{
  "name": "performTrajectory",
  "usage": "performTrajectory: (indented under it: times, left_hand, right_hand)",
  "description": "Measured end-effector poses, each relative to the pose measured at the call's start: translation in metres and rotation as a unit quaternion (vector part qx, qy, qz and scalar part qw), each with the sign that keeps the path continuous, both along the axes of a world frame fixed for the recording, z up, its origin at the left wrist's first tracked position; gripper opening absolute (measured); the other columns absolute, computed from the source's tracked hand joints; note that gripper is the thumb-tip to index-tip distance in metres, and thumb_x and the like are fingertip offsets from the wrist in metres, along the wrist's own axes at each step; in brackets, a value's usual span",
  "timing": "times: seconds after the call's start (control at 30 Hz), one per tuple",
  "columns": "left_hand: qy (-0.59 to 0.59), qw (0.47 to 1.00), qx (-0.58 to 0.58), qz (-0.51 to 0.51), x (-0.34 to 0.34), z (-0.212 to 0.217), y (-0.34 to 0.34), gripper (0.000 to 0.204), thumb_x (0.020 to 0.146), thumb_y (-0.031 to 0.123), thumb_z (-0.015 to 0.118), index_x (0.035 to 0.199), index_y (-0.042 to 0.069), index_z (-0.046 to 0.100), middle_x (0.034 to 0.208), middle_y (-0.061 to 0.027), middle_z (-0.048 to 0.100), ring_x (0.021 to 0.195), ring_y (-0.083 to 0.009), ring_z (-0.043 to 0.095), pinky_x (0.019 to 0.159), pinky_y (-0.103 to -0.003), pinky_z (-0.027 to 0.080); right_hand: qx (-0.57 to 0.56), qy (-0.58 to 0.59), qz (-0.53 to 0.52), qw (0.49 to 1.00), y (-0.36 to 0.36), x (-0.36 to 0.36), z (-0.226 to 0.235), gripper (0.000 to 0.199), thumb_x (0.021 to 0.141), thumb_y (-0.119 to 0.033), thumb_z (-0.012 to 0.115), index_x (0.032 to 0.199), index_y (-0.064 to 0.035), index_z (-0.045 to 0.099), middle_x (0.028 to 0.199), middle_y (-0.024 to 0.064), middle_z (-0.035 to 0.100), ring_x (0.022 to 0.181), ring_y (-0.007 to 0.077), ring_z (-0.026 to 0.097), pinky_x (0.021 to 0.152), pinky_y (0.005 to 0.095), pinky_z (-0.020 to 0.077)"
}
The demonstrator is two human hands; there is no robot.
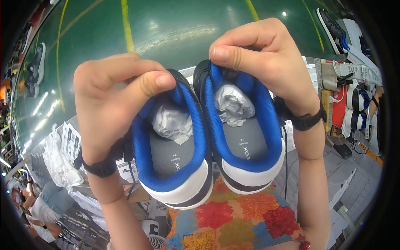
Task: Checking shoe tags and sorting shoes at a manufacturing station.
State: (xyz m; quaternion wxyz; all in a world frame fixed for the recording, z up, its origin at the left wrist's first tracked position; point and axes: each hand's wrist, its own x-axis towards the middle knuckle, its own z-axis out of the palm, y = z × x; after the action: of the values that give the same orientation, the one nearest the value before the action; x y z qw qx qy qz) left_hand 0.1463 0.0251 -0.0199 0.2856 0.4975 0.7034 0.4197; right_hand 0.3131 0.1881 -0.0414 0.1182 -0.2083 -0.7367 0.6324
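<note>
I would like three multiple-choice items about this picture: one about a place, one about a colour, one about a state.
1. Where is the crumpled paper?
A. inside each shoe
B. on the floor
C. in a box

2. What colour is the shoes' lining?
A. red
B. blue
C. yellow

3. How are the shoes held?
A. one per hand
B. both in one hand
C. lying unheld

Key: A, paper wads fill the left shoe and right shoe; B, blue rims both openings; A, the left hand and right hand each pinch one.

Bare forearms, a black wristband (307,121) on each wrist, and a bright floral-print garment (233,221) below.
</note>
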Motion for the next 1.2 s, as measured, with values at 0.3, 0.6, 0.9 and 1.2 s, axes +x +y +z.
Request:
performTrajectory:
  times: [0.3, 0.6, 0.9, 1.2]
  left_hand:
    - [-0.065, 0.997, -0.019, 0.021, 0.0, -0.003, 0.0, 0.017, 0.079, 0.01, 0.072, 0.076, -0.007, 0.069, 0.067, -0.006, 0.063, 0.063, -0.01, 0.055, 0.059, -0.023, 0.039]
    - [-0.04, 0.999, -0.014, 0.035, 0.014, -0.004, -0.007, 0.015, 0.076, 0.009, 0.073, 0.075, -0.005, 0.069, 0.068, -0.0074, 0.064, 0.062, -0.0108, 0.055, 0.057, -0.023, 0.039]
    - [0.205, 0.972, 0.117, -0.006, 0.044, -0.026, -0.038, 0.023, 0.065, 0.017, 0.081, 0.074, 0.002, 0.068, 0.065, -0.0081, 0.062, 0.054, -0.0215, 0.06, 0.047, -0.029, 0.046]
    - [0.032, 0.879, 0.431, 0.201, 0.051, 0.047, -0.049, 0.047, 0.084, 0.037, 0.069, 0.11, -0.002, 0.061, 0.086, -0.0194, 0.07, 0.067, -0.0248, 0.069, 0.055, -0.028, 0.055]
  right_hand:
    - [0.012, -0.008, -0.006, 1.0, -0.002, 0.001, 0.0, 0.015, 0.085, -0.012, 0.072, 0.086, 0.0026, 0.072, 0.074, 0.0033, 0.068, 0.069, 0.0076, 0.06, 0.063, 0.0219, 0.0476]
    - [0.017, 0.009, -0.006, 1.0, -0.017, 0.013, 0.001, 0.012, 0.085, -0.008, 0.069, 0.084, 0.0035, 0.07, 0.073, 0.0032, 0.067, 0.069, 0.0075, 0.059, 0.062, 0.0217, 0.0452]
    - [0.268, 0.125, -0.021, 0.955, -0.049, 0.038, -0.019, 0.011, 0.067, -0.003, 0.075, 0.074, -0.0024, 0.066, 0.059, 0.0062, 0.053, 0.054, 0.0226, 0.053, 0.048, 0.0334, 0.0415]
    - [0.381, 0.38, -0.147, 0.83, -0.023, 0.075, 0.03, 0.032, 0.09, -0.03, 0.063, 0.105, -0.002, 0.062, 0.094, 0.0129, 0.068, 0.095, 0.0233, 0.065, 0.085, 0.0384, 0.055]
